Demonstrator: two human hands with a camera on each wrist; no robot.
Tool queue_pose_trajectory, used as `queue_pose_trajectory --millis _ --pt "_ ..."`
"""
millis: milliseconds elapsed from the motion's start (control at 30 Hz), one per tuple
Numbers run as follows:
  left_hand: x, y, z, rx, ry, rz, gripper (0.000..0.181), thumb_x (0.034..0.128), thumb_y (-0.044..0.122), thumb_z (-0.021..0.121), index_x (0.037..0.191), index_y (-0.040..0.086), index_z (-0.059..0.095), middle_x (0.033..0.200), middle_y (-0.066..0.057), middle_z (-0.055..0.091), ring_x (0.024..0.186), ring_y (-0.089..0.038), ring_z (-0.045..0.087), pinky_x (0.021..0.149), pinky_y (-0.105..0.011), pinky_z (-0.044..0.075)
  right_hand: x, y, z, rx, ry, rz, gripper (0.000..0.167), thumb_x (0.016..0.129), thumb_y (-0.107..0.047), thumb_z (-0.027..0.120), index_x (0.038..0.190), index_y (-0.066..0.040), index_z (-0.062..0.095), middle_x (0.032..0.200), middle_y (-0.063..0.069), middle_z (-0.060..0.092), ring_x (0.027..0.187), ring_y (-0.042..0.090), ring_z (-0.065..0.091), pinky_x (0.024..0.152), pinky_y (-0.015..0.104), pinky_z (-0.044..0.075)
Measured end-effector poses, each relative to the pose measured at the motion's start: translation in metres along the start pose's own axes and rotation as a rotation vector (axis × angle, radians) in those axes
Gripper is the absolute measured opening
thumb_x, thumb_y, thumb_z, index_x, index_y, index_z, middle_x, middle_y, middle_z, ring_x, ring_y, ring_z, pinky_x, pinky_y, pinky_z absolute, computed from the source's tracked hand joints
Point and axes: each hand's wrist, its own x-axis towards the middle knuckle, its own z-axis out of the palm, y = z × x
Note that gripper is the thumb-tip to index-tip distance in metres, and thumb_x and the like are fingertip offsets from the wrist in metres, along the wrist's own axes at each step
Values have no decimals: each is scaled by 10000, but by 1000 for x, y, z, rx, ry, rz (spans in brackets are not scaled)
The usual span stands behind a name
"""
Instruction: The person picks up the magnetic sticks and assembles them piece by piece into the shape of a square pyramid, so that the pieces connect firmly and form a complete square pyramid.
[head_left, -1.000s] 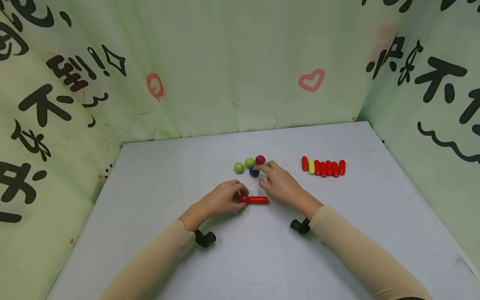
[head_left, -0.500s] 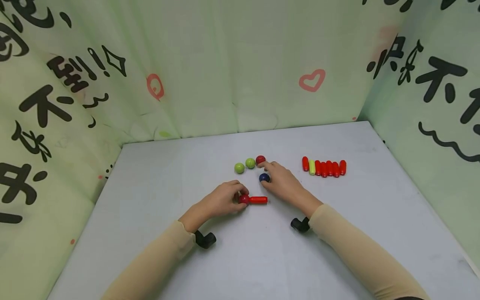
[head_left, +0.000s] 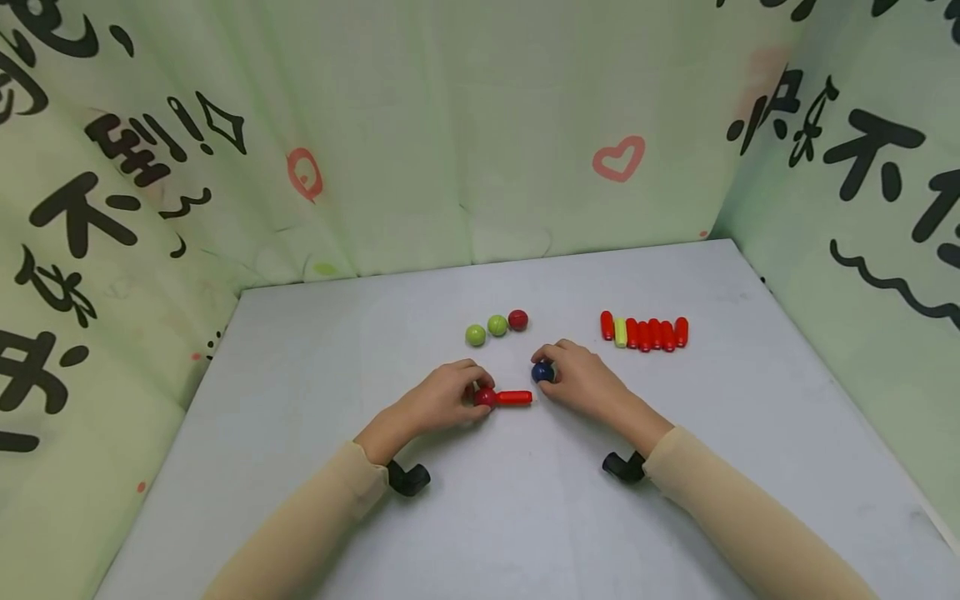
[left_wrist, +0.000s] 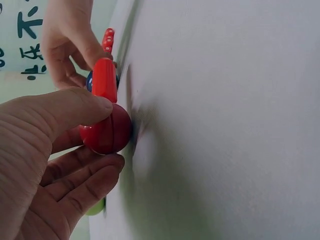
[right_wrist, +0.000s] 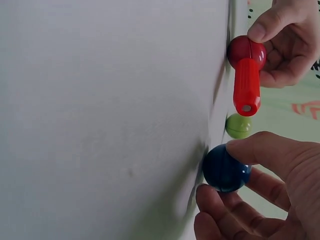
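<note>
My left hand [head_left: 446, 396] pinches a red ball [left_wrist: 107, 131] between thumb and fingers, close above the white table. A red rod [head_left: 514, 398] is joined to that ball and points right; its free end shows a small grey metal disc in the right wrist view. In my right hand [head_left: 588, 385] a dark blue ball [right_wrist: 226, 169] is held by the thumb and fingertips. The blue ball is just beyond and to the right of the rod's free end, apart from it.
Behind the hands two green balls [head_left: 476, 335] and another red ball [head_left: 518, 320] stand in a slanting row. At the back right lie several red rods [head_left: 656, 335] side by side, with one yellow-green rod [head_left: 620, 332] among them. Printed curtains [head_left: 420, 167] enclose the table [head_left: 360, 325].
My right hand has drawn the blue ball away from the other balls, toward me and rightward, and now grips it. The left hand keeps its hold on the red ball with the rod.
</note>
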Motion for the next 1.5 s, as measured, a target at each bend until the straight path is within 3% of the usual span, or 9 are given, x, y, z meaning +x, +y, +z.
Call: queue_pose_trajectory --millis 300,567,933,1200,1333,1500 --pt "-1 0 1 -7 -4 -4 272 911 172 791 1157 98 700 1036 -7 643 891 -145 583 787 -261 515 -18 8 -2 46 -29 1 367 895 -142 788 1241 -81 682 1111 113 666 809 178 583 693 286 526" --pt "-1 -1 2 -2 -8 -8 270 910 176 792 1153 105 699 1033 5 638 896 -136 581 790 -260 515 -24 5 0 81 -58 -14 347 884 -166 811 1203 -101 694 1043 60 682 808 154 603 718 284 535" --pt "4 1 -1 9 -4 -2 280 908 182 795 1160 105 698 1045 -5 645 897 -138 581 799 -259 524 -24 0 0 133 -68 -17 471 887 -228 822 1310 -111 652 1107 66 714 847 153 622 744 286 551" --pt "3 -5 -4 79 3 24 292 893 122 793 1169 96 702 1104 -32 667 965 -172 593 896 -337 533 -20 15 -10 102 18 35 345 978 -268 703 1279 -101 672 1100 76 727 907 200 651 754 330 567" --pt "4 -7 -7 119 37 36 275 898 34 756 1166 79 714 1136 -66 685 1048 -229 579 947 -374 520 -14 30 -18 79 93 89 430 988 -288 677 1358 -76 618 1183 136 686 941 266 653 794 399 576" --pt "0 -2 -9 133 86 -1 307 898 -46 708 1175 86 719 1253 -101 620 1175 -276 529 1022 -388 506 -8 47 -31 -36 153 143 594 993 -300 639 1490 -14 485 1442 244 502 985 361 666 835 513 583"
